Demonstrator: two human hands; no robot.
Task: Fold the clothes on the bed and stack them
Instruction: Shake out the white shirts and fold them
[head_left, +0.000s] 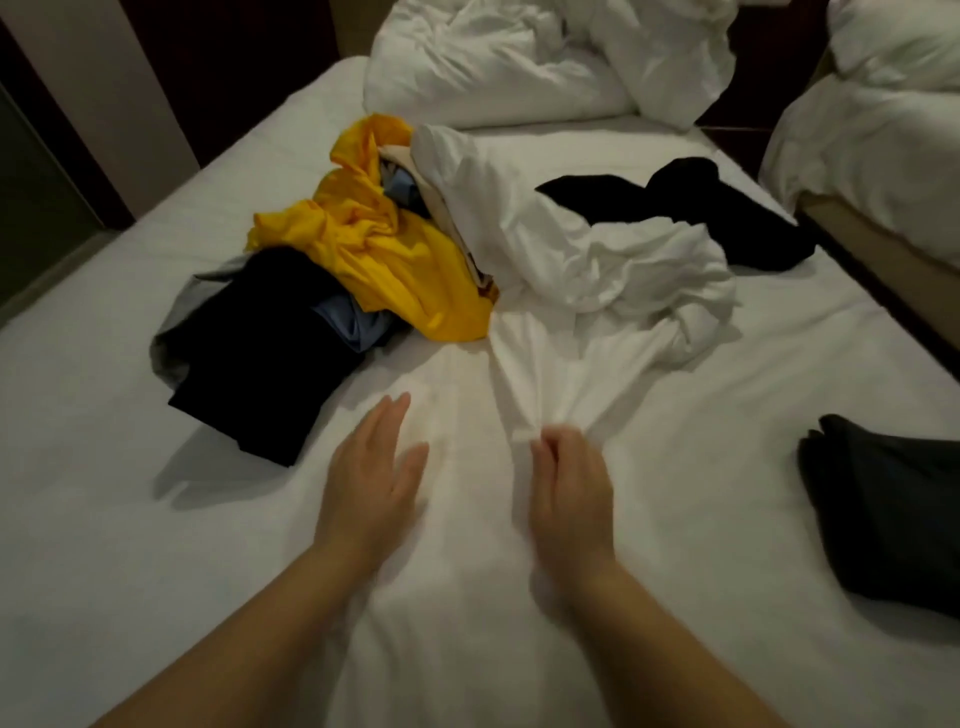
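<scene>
On the bed (104, 467), right hand (569, 483) fingers pinch the white garment (597, 291); left hand (371, 478) fingers straight, empty

The bed (104, 467) carries a duvet (493, 67) at twelve o'clock, a yellow garment (384, 249) and a black garment (260, 343) at ten, a white garment (597, 260) centrally, a black cloth (727, 208) at two, and a folded dark garment (883, 509) at four.

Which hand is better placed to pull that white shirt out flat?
The right hand: it pinches the white shirt at its near edge, while the left hand is open and holds nothing.
</scene>
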